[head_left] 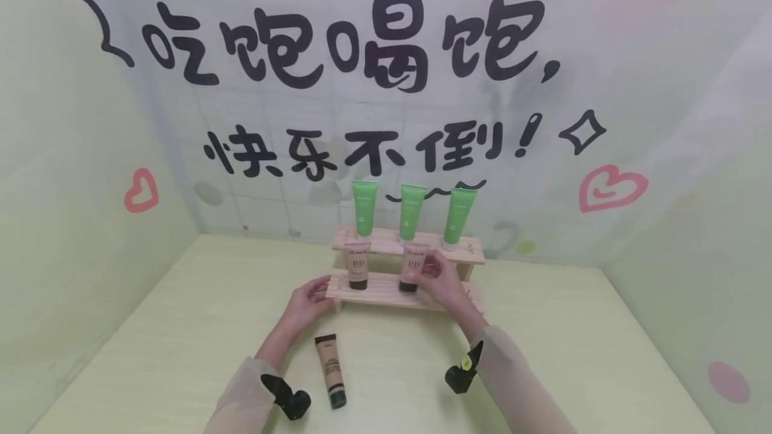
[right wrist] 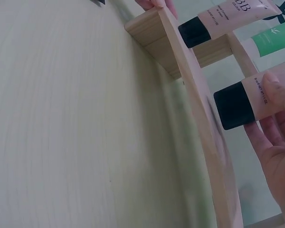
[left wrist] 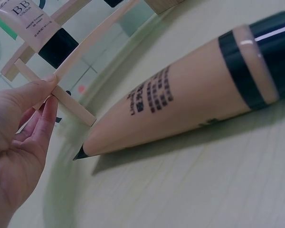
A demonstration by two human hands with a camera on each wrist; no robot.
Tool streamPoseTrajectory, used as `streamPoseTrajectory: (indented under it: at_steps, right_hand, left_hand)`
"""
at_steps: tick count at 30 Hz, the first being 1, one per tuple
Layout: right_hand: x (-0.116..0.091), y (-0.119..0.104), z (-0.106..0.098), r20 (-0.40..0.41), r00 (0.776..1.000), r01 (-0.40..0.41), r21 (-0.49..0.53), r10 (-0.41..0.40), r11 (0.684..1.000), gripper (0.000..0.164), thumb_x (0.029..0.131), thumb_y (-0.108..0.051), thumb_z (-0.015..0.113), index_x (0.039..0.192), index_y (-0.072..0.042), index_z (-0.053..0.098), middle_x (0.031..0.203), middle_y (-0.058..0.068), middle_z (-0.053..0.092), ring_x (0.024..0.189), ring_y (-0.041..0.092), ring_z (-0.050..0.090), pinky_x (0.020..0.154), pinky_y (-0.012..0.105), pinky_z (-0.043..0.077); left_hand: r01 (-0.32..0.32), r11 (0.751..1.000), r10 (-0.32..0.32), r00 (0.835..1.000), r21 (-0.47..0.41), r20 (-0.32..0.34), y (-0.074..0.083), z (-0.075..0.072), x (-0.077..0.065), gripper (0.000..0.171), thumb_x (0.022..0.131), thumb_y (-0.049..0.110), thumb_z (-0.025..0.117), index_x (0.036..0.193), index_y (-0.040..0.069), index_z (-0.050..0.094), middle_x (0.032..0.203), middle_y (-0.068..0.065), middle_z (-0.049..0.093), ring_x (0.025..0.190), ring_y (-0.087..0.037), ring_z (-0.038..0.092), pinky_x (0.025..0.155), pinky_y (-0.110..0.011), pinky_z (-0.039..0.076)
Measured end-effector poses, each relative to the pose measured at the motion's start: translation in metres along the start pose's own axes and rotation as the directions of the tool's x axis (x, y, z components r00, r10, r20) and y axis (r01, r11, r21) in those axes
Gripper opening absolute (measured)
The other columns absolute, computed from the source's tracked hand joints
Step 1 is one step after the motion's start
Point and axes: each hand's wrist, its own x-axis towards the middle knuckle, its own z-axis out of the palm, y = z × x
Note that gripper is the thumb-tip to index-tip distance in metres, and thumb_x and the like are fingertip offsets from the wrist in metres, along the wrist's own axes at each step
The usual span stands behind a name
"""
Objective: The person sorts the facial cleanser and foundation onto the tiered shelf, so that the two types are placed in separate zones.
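Observation:
A two-tier wooden display rack [head_left: 386, 295] stands on the table. My left hand [head_left: 306, 305] pinches the left end of its lower step, thumb above and fingers beneath. At the middle of that step my right hand [head_left: 443, 280] grips a pink BB cream tube [head_left: 411, 265], held upright with its black cap down by the wood. Another pink BB cream tube [head_left: 358, 266] stands on the step to the left. In front of the rack lies a beige foundation tube [head_left: 331, 370] with a black cap, large and close in the left wrist view.
On the upper step stand three green tubes, the left one [head_left: 364, 209], the middle one [head_left: 411, 213] and the right one [head_left: 460, 218]. A printed backdrop [head_left: 386, 106] with black lettering rises behind the rack. Side walls [head_left: 681, 253] flank the pale table [head_left: 543, 327].

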Motion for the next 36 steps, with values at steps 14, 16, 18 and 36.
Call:
streamPoseTrajectory:
  at_steps: [14,16,18,36]
  right_hand:
    - [-0.001,0.005,0.001,0.035,0.999,0.031,-0.022,-0.031,0.999,0.05,0.075,-0.012,0.072,0.12,-0.008,0.052,0.117,0.013,0.059,0.109,0.026,0.058,0.099,0.038,0.046]
    - [0.0,0.007,0.002,0.047,0.998,0.035,-0.031,-0.033,0.999,0.049,0.075,-0.01,0.071,0.12,-0.007,0.053,0.115,0.013,0.061,0.104,0.024,0.06,0.096,0.036,0.048]
    - [0.0,0.011,0.002,0.061,0.998,0.035,-0.031,-0.033,0.999,0.048,0.076,-0.008,0.071,0.12,-0.006,0.054,0.114,0.014,0.062,0.101,0.023,0.061,0.093,0.035,0.05]
    - [-0.009,0.017,0.001,0.073,0.996,0.042,0.041,-0.045,0.998,0.051,0.077,-0.002,0.069,0.123,-0.004,0.049,0.119,0.019,0.058,0.106,0.029,0.059,0.094,0.035,0.049]
  left_hand:
    - [-0.005,1.0,0.005,1.0,-0.002,0.004,0.003,-0.001,0.001,0.06,0.081,0.012,0.066,0.135,0.006,0.04,0.131,-0.02,0.05,0.113,-0.031,0.056,0.093,-0.036,0.05]
    - [-0.01,1.0,0.01,1.0,0.004,0.008,0.003,-0.001,0.0,0.06,0.082,0.012,0.066,0.136,0.005,0.04,0.131,-0.021,0.05,0.113,-0.031,0.055,0.093,-0.037,0.05]
    - [-0.008,1.0,0.008,1.0,0.004,0.008,0.003,-0.001,0.0,0.06,0.082,0.013,0.066,0.136,0.005,0.04,0.13,-0.021,0.05,0.113,-0.031,0.055,0.093,-0.036,0.05]
    - [0.014,1.0,-0.014,1.0,-0.002,0.007,0.002,-0.001,-0.001,0.06,0.082,0.012,0.066,0.135,0.005,0.04,0.131,-0.021,0.049,0.114,-0.032,0.055,0.095,-0.038,0.049]
